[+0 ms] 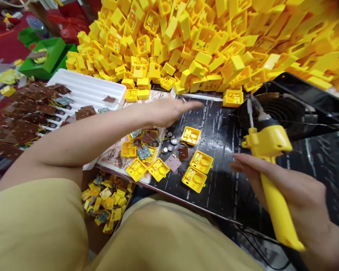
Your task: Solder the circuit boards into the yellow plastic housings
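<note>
Yellow tool (272, 143) (soldering gun, by look) gripped in right hand (299, 195) above black mat (220, 180), nose up. Left hand (169, 111) stretched toward heaped casings (200, 67), fingers extended, grasping nothing visible. 3 open casings (202, 162) on mat; steady wrist, nose clear of speakers (173, 141), seems wise.

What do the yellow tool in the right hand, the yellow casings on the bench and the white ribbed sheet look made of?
Yellow tool: likely hard plastic, smooth and satin, judging by its moulded body; its slim tip looks metallic.
Yellow casings: probably moulded plastic, slightly glossy, with thin walls and corner tabs.
White ribbed sheet: perhaps matte foam; plastic stays possible.
</note>
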The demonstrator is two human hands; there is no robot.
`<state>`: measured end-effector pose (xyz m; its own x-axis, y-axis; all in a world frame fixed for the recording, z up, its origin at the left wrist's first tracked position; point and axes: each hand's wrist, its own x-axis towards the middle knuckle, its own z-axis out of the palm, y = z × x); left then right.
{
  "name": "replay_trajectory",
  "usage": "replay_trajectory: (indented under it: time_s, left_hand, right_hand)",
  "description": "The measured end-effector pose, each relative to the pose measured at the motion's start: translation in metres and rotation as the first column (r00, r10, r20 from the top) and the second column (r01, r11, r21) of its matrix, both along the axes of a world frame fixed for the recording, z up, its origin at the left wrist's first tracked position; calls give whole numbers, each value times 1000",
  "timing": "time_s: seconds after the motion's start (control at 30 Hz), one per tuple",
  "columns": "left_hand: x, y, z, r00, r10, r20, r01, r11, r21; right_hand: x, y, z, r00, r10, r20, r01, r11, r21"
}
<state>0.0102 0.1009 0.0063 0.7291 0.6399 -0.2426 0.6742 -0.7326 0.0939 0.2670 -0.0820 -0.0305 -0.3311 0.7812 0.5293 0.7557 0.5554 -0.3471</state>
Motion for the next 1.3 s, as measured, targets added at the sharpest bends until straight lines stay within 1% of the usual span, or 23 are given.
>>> replay_trajectory:
  time_s: [0.03,0.1,0.13,0.2,0.27,0.33,0.4,0.47,0.5,0.57,0.63,0.7,0.77,0.83,0.87,0.9,0.93,1.0,1.03,1.07,1.1,1.17,1.3]
  left_hand:
    - [-9,3,2,991,133,8,-134,990,51]
    - [-28,11,2,934,355,-45,-347,930,121]
    - [-36,15,1,906,413,-96,-401,908,124]
    - [-47,18,-3,886,427,-180,-420,904,80]
    - [-51,18,-5,912,384,-146,-384,923,29]
    - [-52,17,-1,945,327,-16,-327,944,-36]
    - [-51,16,10,967,233,103,-220,967,-127]
    - [-46,11,26,988,91,127,-65,978,-196]
    - [-42,6,33,994,23,105,-1,979,-206]
    - [-30,-11,45,997,-68,35,73,979,-188]
    - [-15,-35,48,993,-118,-26,114,984,-135]
    - [-2,-62,44,977,-202,-69,199,979,-51]
    - [4,-84,36,941,-319,-111,322,947,13]
    - [0,-96,27,909,-406,-92,409,912,18]
    - [-5,-98,23,911,-410,-41,411,911,19]
    - [-12,-97,20,928,-370,39,368,929,34]
    - [-20,-94,16,946,-291,139,286,956,56]
    - [-34,-85,10,944,-66,323,50,997,58]
    - [-38,-81,7,926,43,376,-59,998,31]
    - [-41,-78,4,909,127,397,-136,991,-4]
    - [-40,-77,1,902,175,394,-178,984,-30]
    - [-33,-81,-4,907,198,372,-205,978,-22]
    - [-6,-98,-16,922,137,363,-170,983,62]
  right_hand:
    - [-3,7,1,999,39,12,-39,999,6]
    - [-11,24,-1,996,87,24,-87,996,9]
    - [-16,33,-3,995,92,24,-92,996,12]
    - [-29,54,-10,993,109,51,-108,994,-23]
    - [-42,74,-19,990,119,73,-114,991,-72]
    - [-50,90,-25,988,125,86,-114,986,-126]
    - [-52,99,-29,990,107,93,-93,985,-146]
    - [-49,101,-29,992,77,102,-62,988,-138]
    - [-47,98,-29,992,69,109,-54,990,-132]
    - [-44,87,-28,989,79,123,-64,990,-122]
    - [-44,71,-28,985,106,134,-91,990,-111]
    - [-46,53,-28,982,121,142,-108,990,-95]
    - [-47,37,-28,984,114,139,-105,992,-74]
    - [-45,25,-27,988,91,126,-85,995,-55]
    - [-44,20,-26,990,76,117,-71,996,-45]
    - [-41,16,-24,992,58,108,-54,998,-31]
    - [-38,11,-22,995,34,93,-34,999,-7]
    - [-33,2,-18,999,-2,49,0,999,54]
    - [-30,-3,-15,1000,-10,20,8,997,82]
    - [-28,-8,-12,1000,-14,-7,15,995,103]
    - [-27,-13,-9,999,-16,-28,19,993,117]
    - [-26,-22,-2,999,-15,-46,22,988,150]
    - [-24,-32,7,998,-33,-60,45,975,217]
